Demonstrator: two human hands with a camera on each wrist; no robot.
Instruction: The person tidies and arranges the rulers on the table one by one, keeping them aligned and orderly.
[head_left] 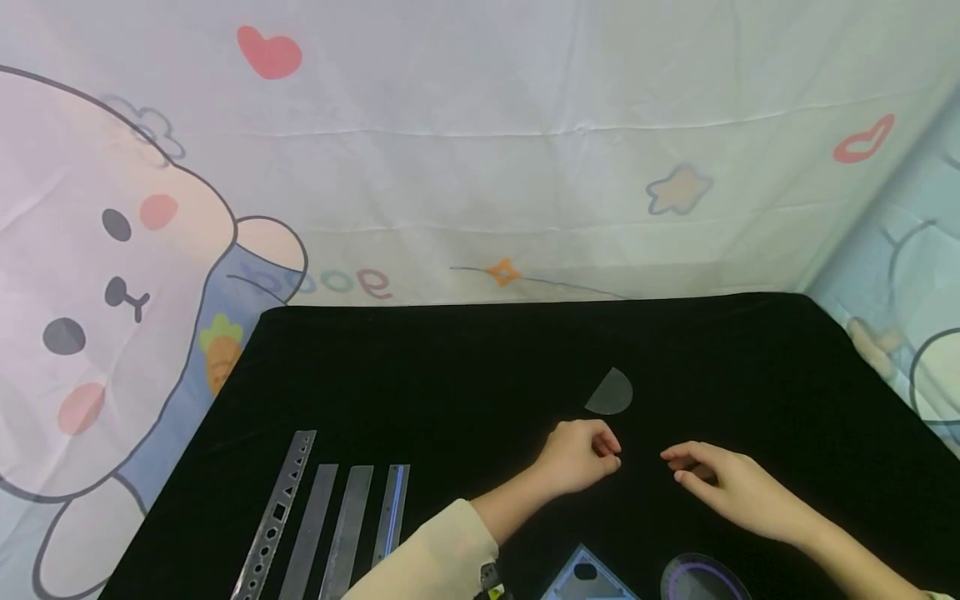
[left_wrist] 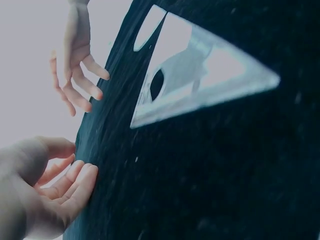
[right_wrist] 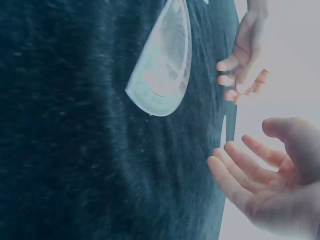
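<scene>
My left hand [head_left: 576,457] is held over the black cloth with its fingers loosely bent and nothing in them. Facing it across a gap, my right hand [head_left: 727,487] also holds nothing, fingers relaxed. Just beyond the left hand lies a small clear half-round protractor [head_left: 612,393]. Nearer the front edge of the view is a clear triangular set square [head_left: 590,581] with a hole in it, seen whole in the left wrist view. Below the right hand rests a larger protractor [head_left: 703,579] with a purple arc, cut off by the frame; the right wrist view shows its curved clear body [right_wrist: 167,75].
Left of the left arm, several straight strips lie side by side: a stencil ruler with cut-out shapes [head_left: 279,508], two plain clear rulers [head_left: 309,529] and a ruler with a blue stripe [head_left: 392,508]. A printed curtain [head_left: 480,183] hangs behind the black-covered table [head_left: 450,358].
</scene>
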